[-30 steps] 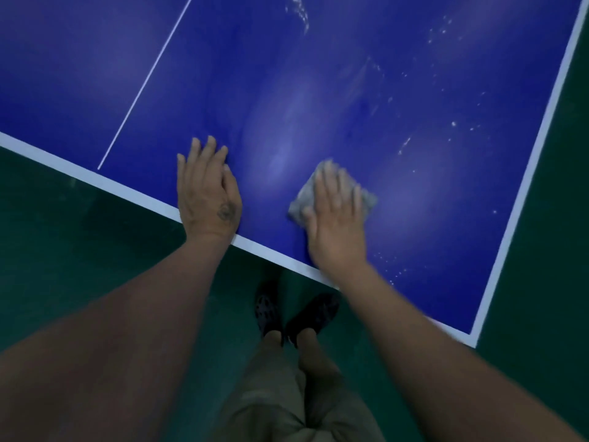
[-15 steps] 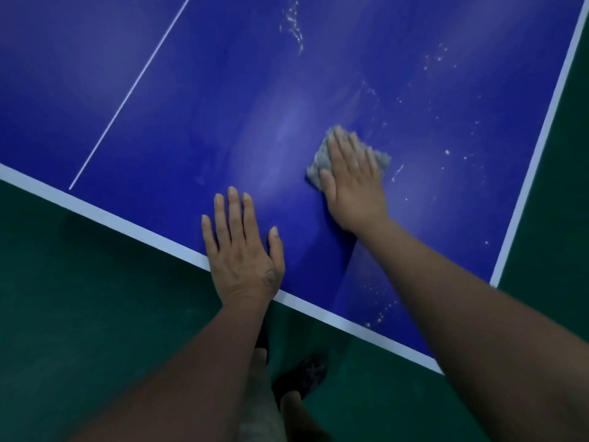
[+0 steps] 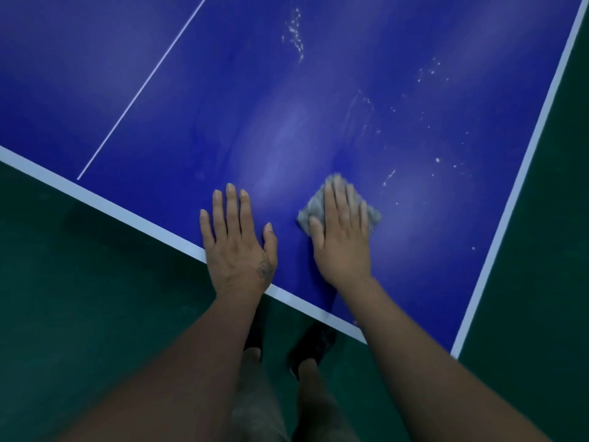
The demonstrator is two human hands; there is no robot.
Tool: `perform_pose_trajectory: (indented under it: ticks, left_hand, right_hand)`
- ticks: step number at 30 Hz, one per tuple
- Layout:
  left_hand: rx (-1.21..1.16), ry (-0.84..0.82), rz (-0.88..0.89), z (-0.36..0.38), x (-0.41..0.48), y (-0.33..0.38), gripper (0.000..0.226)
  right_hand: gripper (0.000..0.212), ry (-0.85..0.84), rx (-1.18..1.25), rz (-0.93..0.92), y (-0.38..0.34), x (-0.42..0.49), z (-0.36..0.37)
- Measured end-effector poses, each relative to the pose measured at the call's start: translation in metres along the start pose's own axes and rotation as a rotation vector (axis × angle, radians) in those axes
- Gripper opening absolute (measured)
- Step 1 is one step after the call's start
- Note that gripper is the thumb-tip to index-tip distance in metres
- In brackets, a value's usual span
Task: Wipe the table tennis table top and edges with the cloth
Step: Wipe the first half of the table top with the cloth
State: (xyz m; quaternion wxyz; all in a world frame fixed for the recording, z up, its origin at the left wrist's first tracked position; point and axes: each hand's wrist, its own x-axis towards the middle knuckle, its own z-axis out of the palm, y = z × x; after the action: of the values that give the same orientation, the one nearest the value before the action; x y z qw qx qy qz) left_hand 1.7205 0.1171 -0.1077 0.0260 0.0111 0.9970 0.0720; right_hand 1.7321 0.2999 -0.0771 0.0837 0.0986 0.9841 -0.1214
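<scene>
The cloth (image 3: 314,208) lies flat on the blue table (image 3: 223,90), pinned under the fingers of the right hand (image 3: 342,237). That hand is flat and pressing down with its fingers straight and close together, the thumb lying along the cloth's left side. Grey fabric shows to the left, beyond the fingertips and to the right of the little finger. The left hand (image 3: 237,247) is just beside it, apart from the cloth. It is spread palm-down on the table with its fingers fanned, and its heel crosses the white edge line (image 3: 127,215) at the near side. The cloth is bunched into a rough diamond. One corner points away from the person toward the middle of the table, and its widest span runs across the fingers, left to right. The hand hides its centre, so a true long axis cannot be told. White specks (image 3: 294,33) dot the surface ahead and to the right of the cloth. Half a second earlier the right hand and cloth were farther out on the table, beyond the left fingertips. Now they have come back toward the near edge, level with the left hand's fingers, much as a second ago. The left hand stays planted on the edge.
</scene>
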Motion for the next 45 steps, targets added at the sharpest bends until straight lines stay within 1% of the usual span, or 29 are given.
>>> perform_pose_trajectory:
  ticks: [3, 6, 10, 14, 17, 20, 24, 26, 28, 30, 33, 35, 37, 40, 43, 45]
  left_hand:
    - [0.020, -0.014, -0.036, -0.002, 0.001, 0.011, 0.077]
    - [0.031, -0.008, -0.130, 0.001, 0.003, 0.029, 0.080]
    - [0.047, 0.034, -0.162, 0.012, 0.005, 0.031, 0.081]
    - [0.060, 0.084, -0.160, 0.018, 0.005, 0.029, 0.080]
    - [0.064, 0.096, -0.151, 0.017, 0.005, 0.028, 0.078]
    - [0.048, 0.104, -0.149, 0.014, 0.005, 0.028, 0.074]
    - [0.029, 0.097, -0.155, 0.011, 0.005, 0.027, 0.071]
    - [0.014, 0.087, -0.161, 0.009, 0.005, 0.027, 0.072]
    - [0.013, 0.079, -0.171, 0.007, 0.005, 0.027, 0.073]
    - [0.012, 0.077, -0.180, 0.008, 0.005, 0.026, 0.073]
    - [-0.018, 0.092, -0.177, 0.009, 0.005, 0.024, 0.072]
    - [-0.022, 0.108, -0.173, 0.010, 0.005, 0.023, 0.072]
    - [-0.012, 0.120, -0.171, 0.011, 0.005, 0.022, 0.072]
    - [-0.006, 0.118, -0.173, 0.011, 0.006, 0.022, 0.072]
    - [-0.006, 0.098, -0.177, 0.011, 0.006, 0.022, 0.073]
    - [-0.006, 0.089, -0.183, 0.010, 0.006, 0.021, 0.073]
  right_hand:
    - [0.068, -0.054, -0.013, -0.022, 0.020, -0.038, 0.006]
    - [0.068, -0.061, -0.047, -0.101, 0.035, -0.020, 0.003]
    - [0.065, -0.024, -0.053, -0.205, 0.044, 0.069, -0.010]
    - [0.067, -0.027, -0.051, -0.183, 0.038, 0.170, -0.024]
    - [0.069, -0.057, 0.000, -0.126, 0.025, 0.198, -0.029]
    - [0.071, -0.054, -0.024, -0.103, 0.015, 0.159, -0.024]
    - [0.072, -0.051, -0.044, -0.195, 0.018, 0.032, -0.005]
    - [0.073, -0.060, -0.025, -0.236, 0.030, -0.038, 0.006]
    - [0.073, -0.094, -0.040, -0.258, 0.049, -0.086, 0.014]
    - [0.072, -0.114, -0.049, -0.297, 0.068, -0.096, 0.016]
    - [0.068, -0.073, -0.014, -0.368, 0.083, -0.053, 0.009]
    - [0.066, -0.014, -0.005, -0.316, 0.092, 0.000, -0.001]
    - [0.065, 0.032, -0.029, -0.202, 0.102, 0.061, -0.014]
    - [0.069, -0.007, -0.012, -0.026, 0.104, 0.120, -0.031]
    - [0.070, -0.011, -0.022, 0.075, 0.073, 0.105, -0.026]
    - [0.070, -0.007, -0.027, 0.046, 0.044, 0.060, -0.014]
